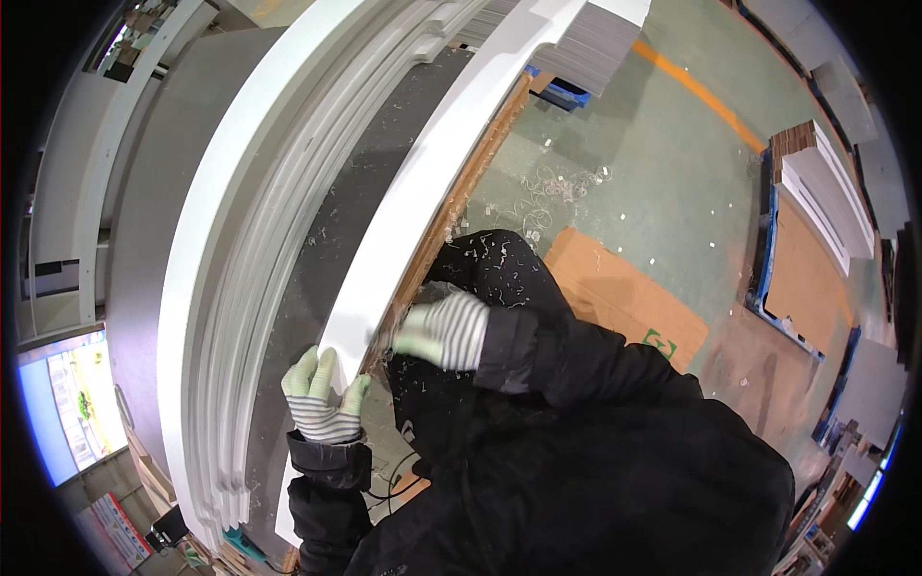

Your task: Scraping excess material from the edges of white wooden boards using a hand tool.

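Nearest to us, our black jacket sleeves [576, 451], flecked with white shavings, come up from the lower edge. Our left hand [322, 396], in a striped knit glove with pale green fingertips, lies open with its fingers spread flat on the near end of a long white board [413, 206]. Our right hand [442, 329], in a matching glove, sits just to the right at the board's raw brown edge; it is blurred, and we cannot tell whether it is open or closed. The board lies on a dark grey tabletop [370, 168] strewn with shavings and runs away from us toward the upper right. Left of it lie long white moulded profiles [240, 250] with stepped ridges. Beyond, a stack of white panels [595, 38] sits at the board's far end. To the right, flattened cardboard [624, 288] rests on the green floor [663, 163], which carries an orange line [701, 91], and farther off stand stacked white boards [826, 197] on a blue pallet.
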Available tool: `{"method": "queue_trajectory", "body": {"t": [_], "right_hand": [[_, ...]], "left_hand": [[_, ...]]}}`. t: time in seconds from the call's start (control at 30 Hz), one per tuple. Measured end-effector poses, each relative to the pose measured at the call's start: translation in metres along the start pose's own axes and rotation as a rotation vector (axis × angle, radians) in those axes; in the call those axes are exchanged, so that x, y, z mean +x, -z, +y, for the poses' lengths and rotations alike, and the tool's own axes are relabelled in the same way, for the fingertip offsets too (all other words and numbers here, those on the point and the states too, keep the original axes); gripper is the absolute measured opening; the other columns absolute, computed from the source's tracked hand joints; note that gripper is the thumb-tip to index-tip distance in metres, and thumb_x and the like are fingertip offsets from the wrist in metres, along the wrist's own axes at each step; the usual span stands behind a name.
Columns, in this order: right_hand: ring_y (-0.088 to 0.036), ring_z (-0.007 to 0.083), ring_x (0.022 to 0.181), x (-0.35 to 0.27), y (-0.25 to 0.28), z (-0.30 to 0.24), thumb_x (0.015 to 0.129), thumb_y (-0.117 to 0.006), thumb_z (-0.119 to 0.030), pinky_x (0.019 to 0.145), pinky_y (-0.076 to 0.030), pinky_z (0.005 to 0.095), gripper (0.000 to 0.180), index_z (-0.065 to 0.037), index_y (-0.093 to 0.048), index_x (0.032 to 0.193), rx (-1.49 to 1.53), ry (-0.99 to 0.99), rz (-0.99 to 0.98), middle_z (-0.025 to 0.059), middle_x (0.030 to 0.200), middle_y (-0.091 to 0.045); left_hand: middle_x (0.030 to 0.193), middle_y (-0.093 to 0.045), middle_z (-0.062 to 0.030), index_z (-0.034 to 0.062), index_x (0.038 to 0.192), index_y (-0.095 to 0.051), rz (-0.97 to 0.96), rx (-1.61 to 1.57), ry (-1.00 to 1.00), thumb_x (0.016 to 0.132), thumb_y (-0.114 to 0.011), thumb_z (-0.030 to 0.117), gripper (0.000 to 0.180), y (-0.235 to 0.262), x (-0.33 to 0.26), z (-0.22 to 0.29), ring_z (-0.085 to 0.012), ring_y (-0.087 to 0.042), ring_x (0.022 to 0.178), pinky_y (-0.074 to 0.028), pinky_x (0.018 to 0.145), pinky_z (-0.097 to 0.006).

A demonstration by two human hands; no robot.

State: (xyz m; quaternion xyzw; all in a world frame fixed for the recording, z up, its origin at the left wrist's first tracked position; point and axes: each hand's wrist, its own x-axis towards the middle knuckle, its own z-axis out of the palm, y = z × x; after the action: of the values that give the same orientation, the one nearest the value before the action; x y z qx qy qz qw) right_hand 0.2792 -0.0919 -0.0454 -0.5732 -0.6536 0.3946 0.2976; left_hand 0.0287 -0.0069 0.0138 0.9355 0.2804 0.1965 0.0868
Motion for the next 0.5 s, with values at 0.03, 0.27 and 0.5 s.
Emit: {"method": "queue_trajectory", "body": {"t": [0.03,0.27,0.5], "right_hand": [[-0.069,0.0328,0.087,-0.001,0.007,-0.012,0.097,-0.047,-0.046,0.071,-0.055,0.0415,0.042,-0.014,-0.065,0.117,0.027,-0.031,-0.143,0.0194,0.094,-0.069],[-0.042,0.0074,0.050,0.008,0.082,0.040,0.102,-0.044,-0.038,0.044,-0.036,0.0315,0.046,-0.002,-0.063,0.081,0.495,-0.204,0.893,-0.0002,0.055,-0.048],[-0.063,0.0264,0.063,-0.005,0.050,0.001,0.099,-0.047,-0.039,0.061,-0.053,0.0380,0.036,-0.009,-0.067,0.101,0.076,-0.019,0.399,0.0121,0.070,-0.065]], "left_hand": [[0.122,-0.057,-0.0181,0.0045,0.126,-0.058,-0.003,0.000,0.000,0.068,-0.086,0.021,0.066,-0.001,0.002,0.002,-0.0352,-0.055,0.107,-0.046,0.092,-0.044],[0.118,-0.059,-0.0185,0.0037,0.120,-0.059,0.046,-0.029,-0.060,0.067,-0.085,0.021,0.061,-0.014,0.029,0.009,-0.0355,-0.057,0.102,-0.047,0.089,-0.045],[0.138,-0.045,-0.0241,0.0037,0.137,-0.047,-0.175,-0.046,-0.107,0.063,-0.086,0.044,0.093,0.002,0.042,0.013,-0.0414,-0.047,0.119,-0.039,0.100,-0.049]]}}
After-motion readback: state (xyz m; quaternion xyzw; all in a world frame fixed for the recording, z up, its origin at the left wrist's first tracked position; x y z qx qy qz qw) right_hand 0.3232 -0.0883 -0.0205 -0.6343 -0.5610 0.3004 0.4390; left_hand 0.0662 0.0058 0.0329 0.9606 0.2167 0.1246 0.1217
